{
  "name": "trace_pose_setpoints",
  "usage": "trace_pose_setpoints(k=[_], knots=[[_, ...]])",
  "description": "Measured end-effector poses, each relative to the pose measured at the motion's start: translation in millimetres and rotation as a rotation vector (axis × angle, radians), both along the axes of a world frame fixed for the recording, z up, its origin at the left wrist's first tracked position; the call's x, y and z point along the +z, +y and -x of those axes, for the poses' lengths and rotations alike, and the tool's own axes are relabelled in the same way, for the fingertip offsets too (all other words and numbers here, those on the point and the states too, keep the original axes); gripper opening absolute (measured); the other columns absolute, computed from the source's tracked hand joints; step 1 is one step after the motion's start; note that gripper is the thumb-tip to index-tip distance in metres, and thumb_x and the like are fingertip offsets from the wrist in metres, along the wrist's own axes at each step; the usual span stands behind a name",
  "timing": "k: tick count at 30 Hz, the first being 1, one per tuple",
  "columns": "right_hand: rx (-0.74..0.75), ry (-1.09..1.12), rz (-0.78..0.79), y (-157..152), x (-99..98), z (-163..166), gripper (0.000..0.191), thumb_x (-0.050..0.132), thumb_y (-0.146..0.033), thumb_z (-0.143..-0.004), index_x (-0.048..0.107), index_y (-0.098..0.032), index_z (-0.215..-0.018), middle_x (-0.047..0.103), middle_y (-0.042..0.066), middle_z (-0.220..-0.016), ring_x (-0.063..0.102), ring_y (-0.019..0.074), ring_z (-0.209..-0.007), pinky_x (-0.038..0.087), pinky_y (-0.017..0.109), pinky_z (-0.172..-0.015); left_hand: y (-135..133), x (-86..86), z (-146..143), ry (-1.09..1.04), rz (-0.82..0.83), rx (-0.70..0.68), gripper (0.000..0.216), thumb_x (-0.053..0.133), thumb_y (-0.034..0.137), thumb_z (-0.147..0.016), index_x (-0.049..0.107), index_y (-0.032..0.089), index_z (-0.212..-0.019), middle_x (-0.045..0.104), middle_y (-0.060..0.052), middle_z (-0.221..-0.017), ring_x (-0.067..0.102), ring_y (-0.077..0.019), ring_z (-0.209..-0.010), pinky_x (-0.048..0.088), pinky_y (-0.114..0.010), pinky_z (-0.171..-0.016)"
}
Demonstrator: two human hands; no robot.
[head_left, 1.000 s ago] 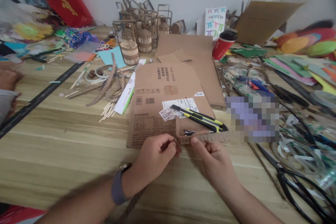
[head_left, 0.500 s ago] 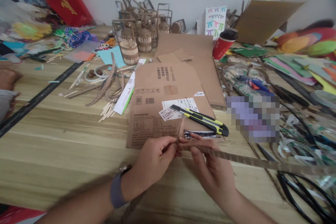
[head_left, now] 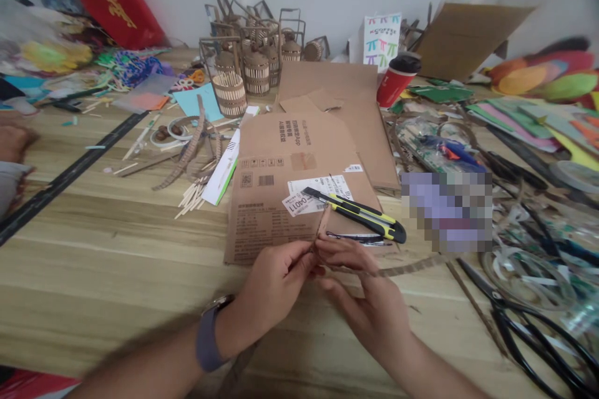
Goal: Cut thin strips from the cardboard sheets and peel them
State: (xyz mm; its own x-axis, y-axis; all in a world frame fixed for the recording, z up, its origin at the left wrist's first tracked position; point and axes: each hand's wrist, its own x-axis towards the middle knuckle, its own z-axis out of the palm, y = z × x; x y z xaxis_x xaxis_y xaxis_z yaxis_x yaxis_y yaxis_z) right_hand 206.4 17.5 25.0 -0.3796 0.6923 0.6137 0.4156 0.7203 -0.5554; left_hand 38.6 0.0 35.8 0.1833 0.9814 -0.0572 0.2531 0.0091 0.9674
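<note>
A narrow brown cardboard strip point(head_left: 412, 267) runs from between my hands out to the right, and a short end of it stands up above my fingertips. My left hand point(head_left: 269, 283) is closed, pinching the strip between thumb and fingers. The fingers of my right hand point(head_left: 374, 299) bend over the strip near the pinch, with the thumb apart below. Where the fingers meet, the strip is partly hidden. Just beyond my hands lies a printed cardboard piece point(head_left: 262, 215), and on it rests a yellow-and-black utility knife point(head_left: 358, 215).
Black scissors point(head_left: 508, 312) lie at the right beside a heap of scraps and tape rolls point(head_left: 528, 274). Small stick baskets point(head_left: 229, 96) and a red cup point(head_left: 395, 84) stand behind. Wooden sticks point(head_left: 191, 196) lie left of the cardboard. Another person's hand point(head_left: 14, 140) is at the left edge.
My right hand has shifted slightly left toward my left fingertips, its thumb coming off the strip. The strip's trailing part now bends and no longer stretches across the scissors.
</note>
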Motion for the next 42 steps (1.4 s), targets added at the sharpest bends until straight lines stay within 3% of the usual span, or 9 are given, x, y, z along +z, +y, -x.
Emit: trace_pose_setpoints(k=[5,14,23,28,35,39,42], knots=[[-0.038,-0.051,-0.063,0.9,-4.4,-0.1,0.013,0.056,-0.017,-0.092,0.058,-0.026,-0.101,0.077,0.002,-0.098,0.071,0.0204,-0.097,0.05,0.041,-0.092,-1.7,-1.4,-2.3,-0.019,-0.002,0.022,0.028,0.047,0.027,-0.095,0.074,0.018,-0.095,0.073,-0.001,-0.08,0.067,-0.0157,-0.074,0.047,-0.021,-0.066],[-0.089,-0.046,-0.043,-0.4,0.8,-1.6,0.015,0.052,-0.016,-0.093,0.056,-0.027,-0.103,0.077,0.0,-0.093,0.073,0.0193,-0.089,0.052,0.039,-0.086,-0.4,-5.0,-0.7,-0.054,0.032,-0.01,0.023,0.052,0.027,-0.093,0.073,0.018,-0.097,0.075,-0.001,-0.09,0.068,-0.0159,-0.084,0.049,-0.021,-0.074],[-0.085,-0.054,0.004,-2.3,2.3,-2.2,0.014,0.051,-0.019,-0.095,0.059,-0.026,-0.102,0.077,0.0,-0.093,0.072,0.018,-0.088,0.052,0.037,-0.088,0.2,-4.3,-0.8,-0.077,0.007,0.005,0.027,0.048,0.027,-0.095,0.073,0.018,-0.095,0.074,-0.001,-0.083,0.068,-0.0142,-0.077,0.048,-0.019,-0.069],[-0.071,0.004,0.074,-2.7,2.7,-2.0,0.013,0.052,-0.018,-0.094,0.059,-0.027,-0.099,0.077,0.0,-0.094,0.072,0.0181,-0.09,0.054,0.035,-0.085,-0.1,-3.5,-0.9,0.044,-0.014,0.015,0.024,0.047,0.021,-0.093,0.071,0.017,-0.09,0.074,-0.001,-0.084,0.067,-0.0147,-0.077,0.046,-0.019,-0.068],[-0.021,-0.025,-0.019,-1.5,1.3,1.3,0.013,0.058,-0.018,-0.09,0.055,-0.027,-0.1,0.075,0.004,-0.105,0.071,0.0212,-0.097,0.054,0.038,-0.084,-3.4,-1.3,-1.6,0.097,-0.116,0.007,0.027,0.041,0.024,-0.096,0.068,0.018,-0.097,0.073,-0.003,-0.088,0.067,-0.0151,-0.079,0.044,-0.02,-0.07],[-0.029,-0.087,-0.085,-1.1,0.8,2.3,0.019,0.057,-0.014,-0.091,0.057,-0.028,-0.105,0.076,0.004,-0.104,0.072,0.0212,-0.097,0.052,0.039,-0.085,-4.2,-2.6,-1.9,0.15,-0.121,0.043,0.03,0.041,0.026,-0.096,0.067,0.016,-0.084,0.071,-0.003,-0.077,0.063,-0.0142,-0.068,0.041,-0.02,-0.063],[-0.044,-0.044,-0.042,-2.0,2.2,1.1,0.02,0.057,-0.013,-0.09,0.059,-0.028,-0.103,0.077,0.002,-0.099,0.073,0.021,-0.092,0.053,0.038,-0.082,-4.3,-4.0,-1.0,0.151,-0.112,0.059,0.03,0.042,0.023,-0.093,0.067,0.016,-0.081,0.07,-0.002,-0.074,0.064,-0.0148,-0.07,0.042,-0.02,-0.064]])
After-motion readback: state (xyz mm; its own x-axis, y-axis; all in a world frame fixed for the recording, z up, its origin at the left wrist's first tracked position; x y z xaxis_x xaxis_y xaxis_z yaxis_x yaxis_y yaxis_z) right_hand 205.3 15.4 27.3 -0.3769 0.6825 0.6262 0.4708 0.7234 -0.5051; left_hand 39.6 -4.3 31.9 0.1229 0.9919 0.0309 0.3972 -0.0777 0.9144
